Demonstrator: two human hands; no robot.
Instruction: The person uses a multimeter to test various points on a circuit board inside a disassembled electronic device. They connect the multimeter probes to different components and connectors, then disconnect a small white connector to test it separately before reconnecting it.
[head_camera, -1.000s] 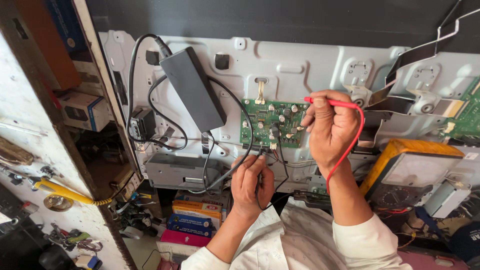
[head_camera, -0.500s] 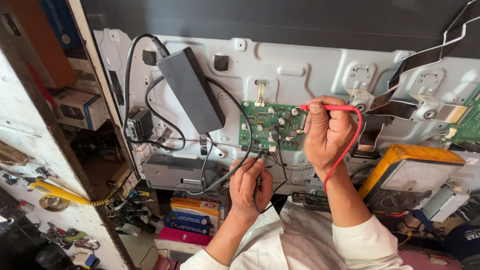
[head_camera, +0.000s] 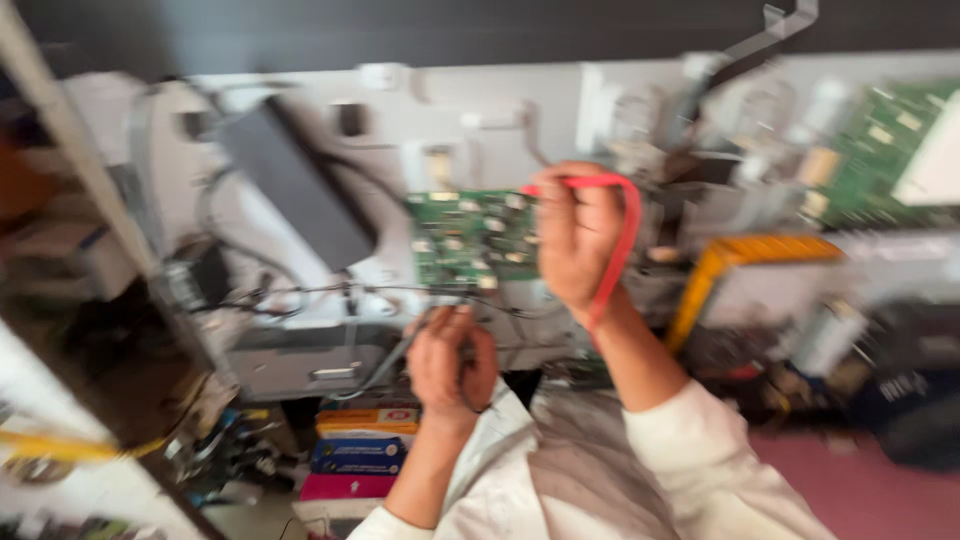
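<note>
The picture is blurred by motion. My right hand (head_camera: 575, 235) is raised against a green circuit board (head_camera: 465, 238) mounted on a white metal back panel (head_camera: 500, 110). It grips a red test lead (head_camera: 625, 225) that loops over the hand and down my wrist. My left hand (head_camera: 452, 365) is lower, just under the board, closed on a thin black probe or lead whose tip points up toward the board's bottom edge. White sleeves cover both forearms.
A black power adapter (head_camera: 295, 185) with dark cables lies on the panel at left. A yellow-cased meter (head_camera: 760, 275) sits at right, another green board (head_camera: 870, 140) beyond it. Coloured boxes (head_camera: 365, 450) are stacked below. A cluttered shelf (head_camera: 90, 330) is at left.
The view has swung right and blurred, so the panel and board sit further left in frame. Both hands keep their grips near the green board.
</note>
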